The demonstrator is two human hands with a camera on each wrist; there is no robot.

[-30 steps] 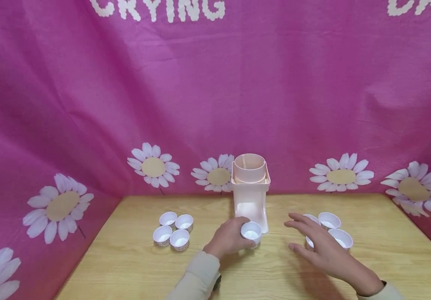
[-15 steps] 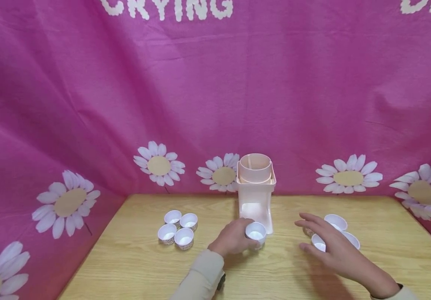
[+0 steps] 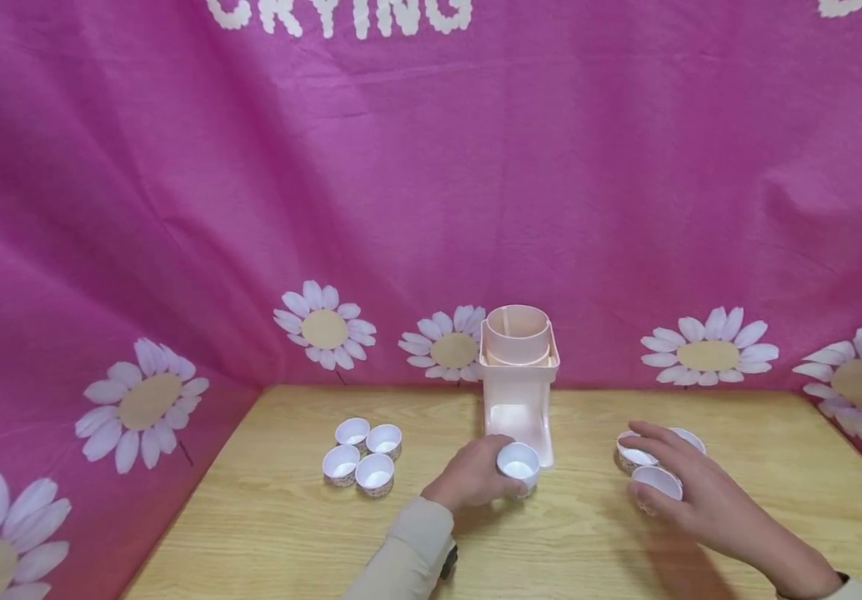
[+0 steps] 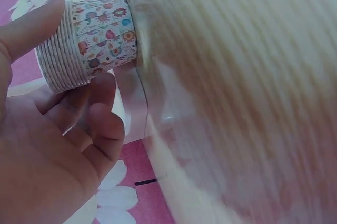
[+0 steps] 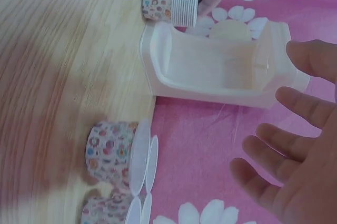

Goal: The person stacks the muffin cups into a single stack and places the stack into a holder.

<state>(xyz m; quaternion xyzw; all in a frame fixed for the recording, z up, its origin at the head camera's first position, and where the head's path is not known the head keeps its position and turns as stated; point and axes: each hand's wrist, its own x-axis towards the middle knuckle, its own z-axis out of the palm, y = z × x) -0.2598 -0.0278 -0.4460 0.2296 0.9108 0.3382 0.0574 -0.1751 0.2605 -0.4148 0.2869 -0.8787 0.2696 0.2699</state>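
Observation:
A stack of nested paper baking cups is in my left hand, in front of the dispenser. In the left wrist view, the thumb and fingers pinch the layered rims of the stack, which has a flower print. Its base is at or just above the tabletop. My right hand hovers over the right-hand group of single cups, with its fingers spread and partly covering them. The right wrist view shows this hand holding nothing, apart from the printed cups.
A pale pink holder with a round tube on top stands at the back middle of the wooden table. Several white-lined cups stand grouped at the left. A magenta cloth with daisies hangs behind.
The whole view has shifted, so the scene lies further right. My right hand has moved right across its cups, uncovering those on its left. The left hand keeps its grip on the stack.

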